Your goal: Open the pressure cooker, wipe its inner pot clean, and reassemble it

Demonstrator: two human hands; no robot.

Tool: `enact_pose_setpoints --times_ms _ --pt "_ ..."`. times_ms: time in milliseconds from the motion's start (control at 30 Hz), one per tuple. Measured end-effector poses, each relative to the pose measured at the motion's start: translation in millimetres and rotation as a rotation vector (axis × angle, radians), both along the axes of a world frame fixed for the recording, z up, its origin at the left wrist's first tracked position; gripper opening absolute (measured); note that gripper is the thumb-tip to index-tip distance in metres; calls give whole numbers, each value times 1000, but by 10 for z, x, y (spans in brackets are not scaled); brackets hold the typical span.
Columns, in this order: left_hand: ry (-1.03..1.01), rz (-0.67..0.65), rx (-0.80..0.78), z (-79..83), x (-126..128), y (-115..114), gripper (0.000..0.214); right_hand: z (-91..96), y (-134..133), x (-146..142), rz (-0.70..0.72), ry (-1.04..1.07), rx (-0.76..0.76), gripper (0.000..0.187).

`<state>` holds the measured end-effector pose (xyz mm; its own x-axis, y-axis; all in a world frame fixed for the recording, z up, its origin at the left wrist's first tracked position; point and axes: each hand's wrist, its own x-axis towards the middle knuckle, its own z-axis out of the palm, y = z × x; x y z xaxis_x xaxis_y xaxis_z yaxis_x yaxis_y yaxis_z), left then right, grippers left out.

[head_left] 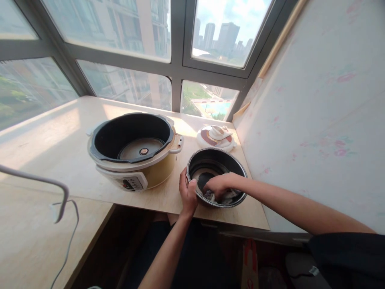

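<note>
A dark inner cooking pot (217, 154) rests on the wooden counter near its front edge. My left hand (189, 192) grips the pot's left rim, thumb toward the inside and fingers around the outer wall. Reaching down into the pot, my right hand (218, 186) presses a crumpled, pale cloth (210, 196) against the bottom; the fingers are curled round it and partly hidden. To the left stands the electric pressure cooker body (156, 170), lidless, with a heating plate visible inside. Its white and brown lid (212, 138) lies behind the pot.
The counter (168, 200) runs along tall windows with grey frames (177, 52). A papered wall (315, 120) borders it on the right. At the left, a grey cable (64, 192) hangs over a lower wooden surface (75, 224). Below the counter is a red and tan box (250, 261).
</note>
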<state>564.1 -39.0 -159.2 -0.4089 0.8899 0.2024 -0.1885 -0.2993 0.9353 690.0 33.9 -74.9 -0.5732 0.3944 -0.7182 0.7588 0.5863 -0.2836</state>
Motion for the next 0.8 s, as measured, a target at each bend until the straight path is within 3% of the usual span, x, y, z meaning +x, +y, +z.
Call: enact_pose_setpoints --times_ms 100,233,333,567,800 --pt "40 -30 7 7 -53 -8 46 27 57 91 -71 -112 215 46" --pt "111 -95 29 42 -126 -12 45 -60 198 131 -55 -111 531 38" --pt "106 -102 41 61 -133 -10 44 -171 291 102 -105 -77 645 39" --pt "65 -49 47 34 -76 2 43 -280 352 -31 -185 -46 665 44" --pt "118 -53 51 6 -102 7 44 -227 264 -28 -116 -37 565 62"
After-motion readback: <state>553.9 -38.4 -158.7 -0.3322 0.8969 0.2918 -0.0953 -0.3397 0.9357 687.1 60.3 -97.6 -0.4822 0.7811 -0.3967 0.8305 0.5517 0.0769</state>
